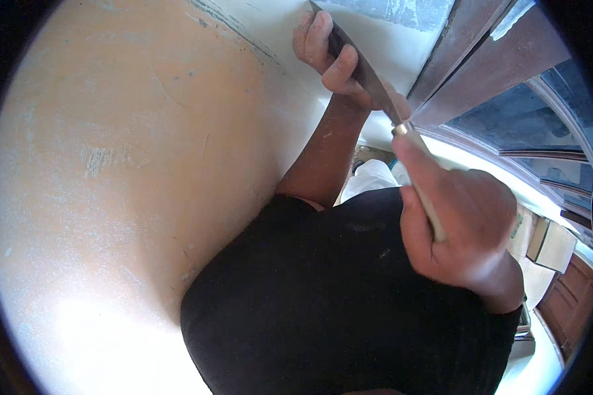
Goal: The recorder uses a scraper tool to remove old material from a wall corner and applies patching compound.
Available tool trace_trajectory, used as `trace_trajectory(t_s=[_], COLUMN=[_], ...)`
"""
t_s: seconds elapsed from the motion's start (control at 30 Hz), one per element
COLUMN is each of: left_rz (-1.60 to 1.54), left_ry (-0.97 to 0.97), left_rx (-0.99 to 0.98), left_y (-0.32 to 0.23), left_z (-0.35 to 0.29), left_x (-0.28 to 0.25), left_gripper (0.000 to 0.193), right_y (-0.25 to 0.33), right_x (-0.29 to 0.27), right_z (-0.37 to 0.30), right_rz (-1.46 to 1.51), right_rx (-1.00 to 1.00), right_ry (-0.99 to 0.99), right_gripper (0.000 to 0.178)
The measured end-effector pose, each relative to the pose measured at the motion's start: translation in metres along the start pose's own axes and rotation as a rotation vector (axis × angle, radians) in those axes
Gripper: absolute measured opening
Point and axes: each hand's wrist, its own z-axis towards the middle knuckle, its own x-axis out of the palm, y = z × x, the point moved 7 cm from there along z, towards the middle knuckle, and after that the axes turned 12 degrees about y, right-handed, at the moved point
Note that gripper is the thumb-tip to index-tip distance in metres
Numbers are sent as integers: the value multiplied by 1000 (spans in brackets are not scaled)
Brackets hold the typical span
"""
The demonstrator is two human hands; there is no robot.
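My right hand (464, 220) is wrapped round the pale handle of a putty knife (369, 76), its thumb and forefinger reaching toward the metal collar. The long dark blade points up and left and is seen nearly edge-on. Behind and beside it, my left hand (336, 62) is cupped palm up. Its bent fingers lie along the blade's left side, with the thumb partly hidden on the right. Whether anything lies in the palm behind the blade is hidden.
Close on my left stands an orange-tan wall (145, 118) with scuffs and pale patches. A white and grey wall section (375, 39) is ahead. To the right are a brown frame (481, 72), glass panes (520, 118), a box (552, 243) and a brown wooden door (573, 299).
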Motion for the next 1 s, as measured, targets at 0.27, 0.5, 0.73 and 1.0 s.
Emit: trace_trajectory(t_s=[0.27, 0.5, 0.73, 1.0], left_rz=[5, 83, 85, 117], left_ry=[34, 132, 98, 167], left_rx=[48, 174, 35, 173], left_y=[-2, -5, 0, -4], left_z=[1, 2, 0, 5], left_x=[-2, -1, 1, -2], left_gripper=[71, 77, 82, 87], right_y=[4, -5, 1, 1], right_x=[-3, -2, -9, -7], right_z=[-5, -2, -6, -7], right_rz=[-39, -1, -44, -4], right_rx=[-100, -63, -78, -113], right_ry=[-29, -102, -115, -179], right_gripper=[38, 42, 36, 30])
